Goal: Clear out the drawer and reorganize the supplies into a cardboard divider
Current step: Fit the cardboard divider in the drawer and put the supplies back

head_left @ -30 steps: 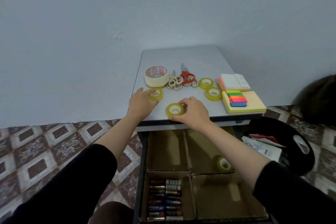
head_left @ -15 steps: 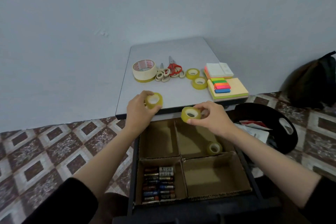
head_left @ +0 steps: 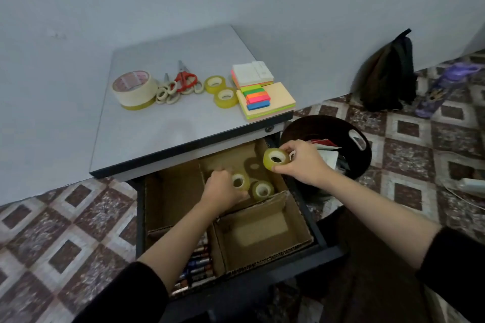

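The grey cabinet top bears wide tape, scissors, two small rolls and sticky notes.

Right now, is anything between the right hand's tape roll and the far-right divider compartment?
Nothing visible under that tape roll. The left hand, gripping another roll, and a loose roll occupy the compartment's near part; its back is bare.

Home room, patterned tile floor, backpack, small cabinet

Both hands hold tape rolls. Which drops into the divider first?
Probably left. The left hand has its tape roll down in the back-right compartment beside the loose roll; the right hand holds a second roll above the rim.
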`<state>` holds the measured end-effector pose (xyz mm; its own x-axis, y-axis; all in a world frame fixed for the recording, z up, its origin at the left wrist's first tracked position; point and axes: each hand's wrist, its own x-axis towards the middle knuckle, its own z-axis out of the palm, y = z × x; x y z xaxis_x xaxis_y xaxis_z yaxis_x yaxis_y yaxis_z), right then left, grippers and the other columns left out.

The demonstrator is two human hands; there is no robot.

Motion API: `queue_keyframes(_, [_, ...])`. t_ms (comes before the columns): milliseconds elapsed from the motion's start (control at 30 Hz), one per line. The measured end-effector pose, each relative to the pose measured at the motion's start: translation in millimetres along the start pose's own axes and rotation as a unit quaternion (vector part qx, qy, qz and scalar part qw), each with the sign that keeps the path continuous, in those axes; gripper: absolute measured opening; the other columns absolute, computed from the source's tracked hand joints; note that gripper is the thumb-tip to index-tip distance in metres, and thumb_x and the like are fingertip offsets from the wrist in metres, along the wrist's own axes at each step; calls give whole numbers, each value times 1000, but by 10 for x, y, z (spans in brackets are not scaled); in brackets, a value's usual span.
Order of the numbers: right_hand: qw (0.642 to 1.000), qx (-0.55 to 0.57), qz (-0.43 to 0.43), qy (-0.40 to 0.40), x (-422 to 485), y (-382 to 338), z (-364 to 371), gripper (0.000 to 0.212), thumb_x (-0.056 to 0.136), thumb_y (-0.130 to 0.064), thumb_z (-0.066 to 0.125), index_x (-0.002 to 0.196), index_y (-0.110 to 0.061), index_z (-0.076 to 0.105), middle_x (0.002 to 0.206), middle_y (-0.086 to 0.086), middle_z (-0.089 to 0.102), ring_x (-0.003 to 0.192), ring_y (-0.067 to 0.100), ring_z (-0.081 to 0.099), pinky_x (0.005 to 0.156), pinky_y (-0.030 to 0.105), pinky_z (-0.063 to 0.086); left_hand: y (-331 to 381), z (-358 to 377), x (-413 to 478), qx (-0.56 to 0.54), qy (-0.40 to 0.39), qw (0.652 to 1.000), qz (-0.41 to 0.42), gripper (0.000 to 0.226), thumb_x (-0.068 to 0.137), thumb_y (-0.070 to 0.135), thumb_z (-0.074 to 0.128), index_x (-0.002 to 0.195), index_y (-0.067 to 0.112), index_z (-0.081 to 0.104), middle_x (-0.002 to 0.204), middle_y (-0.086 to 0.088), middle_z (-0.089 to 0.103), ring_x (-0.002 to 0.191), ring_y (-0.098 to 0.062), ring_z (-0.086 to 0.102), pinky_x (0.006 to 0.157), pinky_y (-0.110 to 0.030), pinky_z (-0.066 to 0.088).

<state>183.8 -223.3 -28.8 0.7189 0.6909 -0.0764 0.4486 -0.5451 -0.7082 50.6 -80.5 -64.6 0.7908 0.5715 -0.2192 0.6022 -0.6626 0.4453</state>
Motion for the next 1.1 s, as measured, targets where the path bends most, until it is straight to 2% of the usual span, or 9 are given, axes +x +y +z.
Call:
queue_keyframes(133, [999, 29, 15, -6, 82, 153, -12, 44, 70, -25, 80, 108, -8, 64, 101, 7, 61, 88, 17, 56, 70, 23, 39, -11, 157, 307, -9, -4, 1000, -30, 37, 79, 28, 72, 106, 6, 60, 90, -2, 61, 79, -13, 59, 72, -25, 53])
queue_keyframes(233, [998, 52, 22, -3, 139, 256, 2, 46, 70, -24, 81, 110, -8, 64, 96, 5, 59, 80, 14, 52, 63, 21, 39, -6, 272, 549, -52, 5, 997, -54, 30, 79, 25, 73, 101, 7, 63, 93, -5, 66, 78, -13, 61, 71, -25, 52])
queue_keyframes(333, [997, 74, 26, -17, 176, 347, 84, 47, 68, -25, 82, 109, -10, 65, 100, 8, 63, 85, 18, 58, 73, 27, 47, 6, 339, 748, -53, 13, 996, -72, 26, 80, 27, 71, 96, 8, 65, 92, -6, 66, 73, -11, 57, 65, -22, 47])
queue_keyframes(533, [996, 79, 20, -22, 165, 416, 168, 49, 67, -23, 82, 112, -14, 63, 103, 3, 57, 86, 15, 52, 72, 24, 40, 45, 467, 957, -26, -1, 996, -83, 32, 79, 25, 71, 106, 9, 63, 100, -7, 66, 81, -14, 58, 68, -21, 45])
queue_keyframes(667, [998, 65, 10, -24, 152, 430, 172, 52, 67, -25, 83, 114, -15, 62, 105, 2, 57, 92, 16, 53, 76, 25, 42, 51, 530, 924, -33, 5, 997, -68, 50, 79, 24, 72, 123, 11, 53, 113, -10, 62, 102, -23, 60, 77, -24, 46])
queue_keyframes(800, [999, 43, 10, -24, 125, 408, 177, 54, 67, -26, 82, 116, -15, 61, 106, 4, 58, 94, 19, 54, 81, 31, 46, 35, 466, 782, -31, -4, 999, -36, 54, 80, 28, 71, 127, 12, 50, 120, -9, 58, 113, -25, 55, 93, -32, 47])
queue_keyframes(967, [1000, 8, 4, -23, 113, 355, 148, 49, 69, -27, 81, 113, -13, 64, 105, 6, 62, 81, 15, 53, 70, 24, 38, -28, 278, 331, -34, 18, 998, 41, 48, 88, 27, 61, 133, 17, 48, 135, -4, 44, 121, -18, 46, 99, -27, 41])
queue_keyframes(1033, [1000, -6, 4, -16, 106, 320, 134, 51, 70, -28, 80, 116, -11, 63, 107, 9, 62, 80, 14, 52, 67, 23, 35, -101, 177, 97, -15, 44, 996, 80, 45, 90, 28, 57, 133, 19, 48, 137, -1, 44, 126, -14, 41, 105, -25, 35])
queue_keyframes(1100, [1000, -8, 0, -7, 99, 258, 130, 60, 73, -27, 79, 126, -9, 57, 112, 8, 58, 84, 12, 49, 68, 21, 33, -219, 97, -123, 15, 70, 993, 92, 47, 92, 30, 54, 137, 21, 43, 145, 2, 37, 135, -13, 29, 111, -23, 20])
